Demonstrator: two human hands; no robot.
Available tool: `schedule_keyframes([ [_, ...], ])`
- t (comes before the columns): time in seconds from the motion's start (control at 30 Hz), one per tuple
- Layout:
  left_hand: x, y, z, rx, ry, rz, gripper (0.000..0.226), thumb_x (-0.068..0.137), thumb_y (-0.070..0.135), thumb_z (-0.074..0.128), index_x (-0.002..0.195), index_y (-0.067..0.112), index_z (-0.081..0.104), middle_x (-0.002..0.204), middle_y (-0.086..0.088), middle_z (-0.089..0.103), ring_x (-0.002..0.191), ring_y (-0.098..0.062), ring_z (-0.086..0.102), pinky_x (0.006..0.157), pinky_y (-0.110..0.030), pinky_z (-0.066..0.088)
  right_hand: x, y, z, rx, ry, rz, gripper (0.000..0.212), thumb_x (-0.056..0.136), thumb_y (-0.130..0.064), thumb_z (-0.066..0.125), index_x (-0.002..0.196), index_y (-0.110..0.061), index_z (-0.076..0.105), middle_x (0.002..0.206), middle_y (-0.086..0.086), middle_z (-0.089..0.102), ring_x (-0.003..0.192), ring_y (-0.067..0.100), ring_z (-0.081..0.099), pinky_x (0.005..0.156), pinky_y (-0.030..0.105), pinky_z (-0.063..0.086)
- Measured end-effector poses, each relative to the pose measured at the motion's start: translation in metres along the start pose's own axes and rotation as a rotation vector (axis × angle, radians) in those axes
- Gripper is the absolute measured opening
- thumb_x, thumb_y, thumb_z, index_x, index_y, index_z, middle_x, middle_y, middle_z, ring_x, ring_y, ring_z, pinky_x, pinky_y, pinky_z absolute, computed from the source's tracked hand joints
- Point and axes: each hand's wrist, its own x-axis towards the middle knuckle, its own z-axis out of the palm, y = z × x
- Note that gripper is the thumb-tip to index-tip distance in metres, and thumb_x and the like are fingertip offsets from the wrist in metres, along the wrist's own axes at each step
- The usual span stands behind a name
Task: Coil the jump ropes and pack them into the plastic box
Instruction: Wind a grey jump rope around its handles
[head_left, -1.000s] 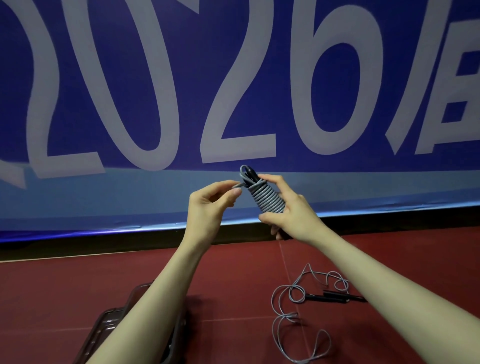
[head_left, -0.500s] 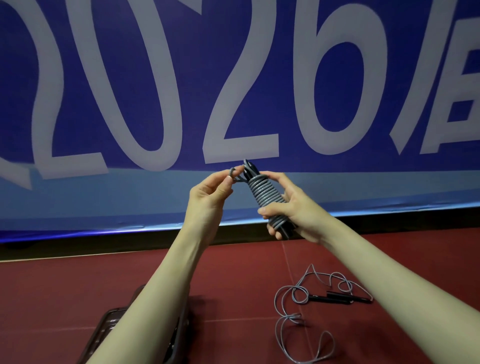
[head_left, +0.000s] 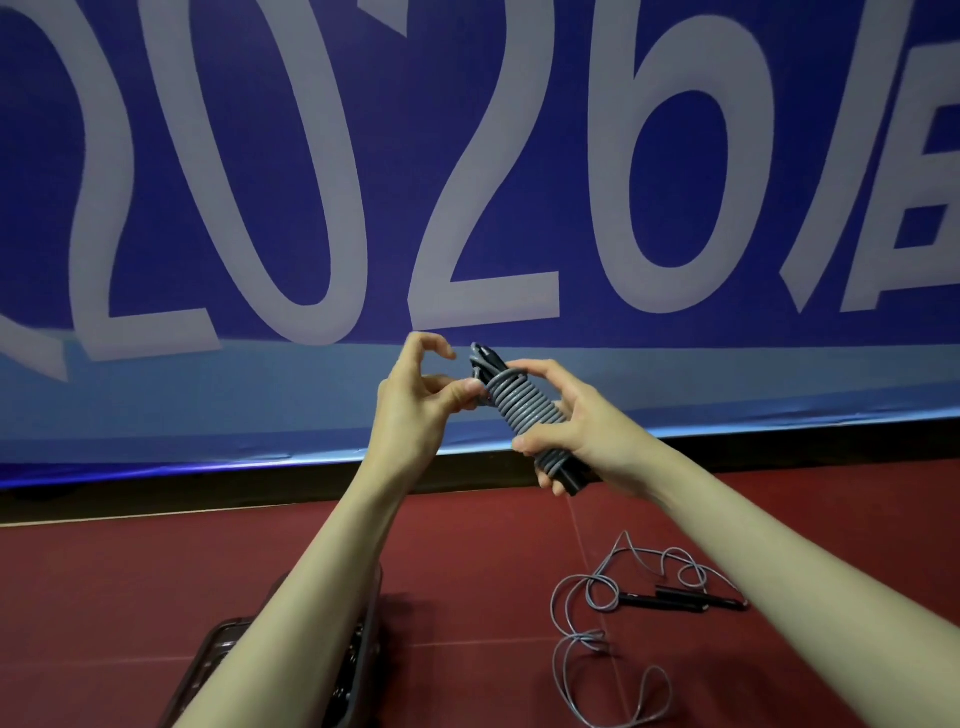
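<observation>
A grey jump rope (head_left: 522, 410) is wound tightly round its black handles into a short bundle, held up at chest height. My right hand (head_left: 582, 426) grips the bundle round its lower half, thumb across the front. My left hand (head_left: 415, 395) pinches the rope's loose end at the top of the bundle, index finger curled above. A second grey jump rope (head_left: 602, 623) lies uncoiled on the red floor at lower right, its black handles (head_left: 675, 600) side by side. The dark plastic box (head_left: 218, 644) sits on the floor at lower left, mostly hidden by my left forearm.
A big blue banner (head_left: 467, 156) with white numerals hangs straight ahead, reaching down to a black strip at floor level. Red floor (head_left: 130, 571) stretches on both sides of the box and loose rope.
My left hand has dropped slightly and pressed the rope end in against the top coils. The bundle has tilted a little and moved slightly right with my right hand.
</observation>
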Motion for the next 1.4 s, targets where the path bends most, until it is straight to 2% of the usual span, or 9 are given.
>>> schedule_keyframes([
  [0.1, -0.001, 0.001, -0.004, 0.094, 0.015, 0.019, 0.031, 0.086, 0.013, 0.069, 0.100, 0.018, 0.042, 0.072, 0.000, 0.074, 0.071, -0.009, 0.068, 0.071, -0.015, 0.049, -0.001, 0.000, 0.003, -0.105, 0.014, -0.013, 0.070, 0.082, 0.000, 0.070, 0.129, -0.044, 0.044, 0.091, 0.012, 0.057, 0.056, 0.032, 0.058, 0.050, 0.037, 0.054],
  [0.3, -0.003, 0.003, -0.006, 0.178, -0.007, 0.085, 0.024, 0.086, 0.007, 0.068, 0.097, 0.020, 0.051, 0.063, 0.001, 0.068, 0.062, -0.008, 0.059, 0.065, -0.017, 0.045, -0.006, -0.005, 0.005, -0.361, 0.054, -0.116, 0.071, 0.081, -0.002, 0.068, 0.131, -0.046, 0.041, 0.091, 0.014, 0.058, 0.049, 0.027, 0.058, 0.046, 0.035, 0.054],
  [0.43, -0.003, 0.004, -0.007, 0.150, 0.002, 0.095, 0.019, 0.086, 0.007, 0.068, 0.089, 0.022, 0.055, 0.062, -0.002, 0.065, 0.059, -0.010, 0.056, 0.065, -0.025, 0.046, -0.006, -0.008, 0.006, -0.388, 0.050, -0.131, 0.071, 0.082, -0.003, 0.068, 0.132, -0.045, 0.040, 0.092, 0.015, 0.057, 0.047, 0.025, 0.058, 0.046, 0.037, 0.055],
  [0.53, -0.001, 0.002, -0.007, 0.115, -0.001, 0.074, 0.019, 0.086, 0.006, 0.068, 0.085, 0.021, 0.057, 0.062, -0.005, 0.064, 0.060, -0.010, 0.056, 0.064, -0.022, 0.046, -0.006, -0.009, 0.005, -0.377, 0.036, -0.118, 0.070, 0.083, -0.003, 0.068, 0.131, -0.045, 0.040, 0.094, 0.015, 0.057, 0.047, 0.025, 0.059, 0.046, 0.035, 0.055],
  [0.67, 0.000, 0.005, -0.004, -0.027, -0.003, -0.033, 0.014, 0.085, 0.006, 0.069, 0.087, 0.015, 0.059, 0.065, -0.009, 0.067, 0.064, -0.011, 0.061, 0.067, -0.020, 0.052, -0.006, -0.011, 0.003, -0.470, 0.083, -0.142, 0.070, 0.082, -0.003, 0.066, 0.131, -0.046, 0.039, 0.089, 0.015, 0.058, 0.047, 0.023, 0.058, 0.045, 0.035, 0.055],
  [0.9, 0.000, 0.016, 0.005, -0.338, 0.034, -0.251, 0.008, 0.088, 0.007, 0.067, 0.093, 0.010, 0.062, 0.084, -0.013, 0.074, 0.080, -0.021, 0.073, 0.075, -0.024, 0.056, -0.003, -0.004, -0.004, -0.769, 0.219, -0.210, 0.075, 0.081, -0.012, 0.063, 0.135, -0.052, 0.030, 0.079, -0.005, 0.054, 0.057, 0.014, 0.054, 0.053, 0.036, 0.055],
  [1.1, 0.003, 0.018, 0.012, -0.543, 0.117, -0.451, 0.019, 0.087, -0.004, 0.062, 0.101, 0.008, 0.056, 0.078, -0.011, 0.072, 0.078, -0.019, 0.072, 0.084, -0.029, 0.056, -0.003, -0.001, -0.005, -0.909, 0.261, -0.253, 0.076, 0.083, -0.016, 0.061, 0.140, -0.050, 0.023, 0.084, -0.008, 0.053, 0.067, 0.015, 0.054, 0.062, 0.035, 0.053],
  [1.23, 0.004, 0.015, 0.019, -0.645, 0.137, -0.537, 0.012, 0.089, -0.007, 0.056, 0.097, -0.003, 0.065, 0.079, -0.010, 0.072, 0.077, -0.014, 0.072, 0.082, -0.022, 0.057, -0.003, 0.003, -0.002, -0.942, 0.267, -0.278, 0.076, 0.085, -0.018, 0.059, 0.141, -0.049, 0.021, 0.093, -0.007, 0.055, 0.074, 0.019, 0.057, 0.066, 0.037, 0.054],
  [1.4, 0.004, 0.011, 0.020, -0.738, 0.138, -0.568, 0.012, 0.089, -0.007, 0.056, 0.090, -0.001, 0.067, 0.082, -0.008, 0.073, 0.079, -0.011, 0.072, 0.086, -0.022, 0.055, -0.001, 0.011, -0.001, -0.882, 0.245, -0.286, 0.076, 0.084, -0.016, 0.060, 0.139, -0.052, 0.022, 0.088, -0.007, 0.054, 0.068, 0.016, 0.055, 0.061, 0.034, 0.052],
])
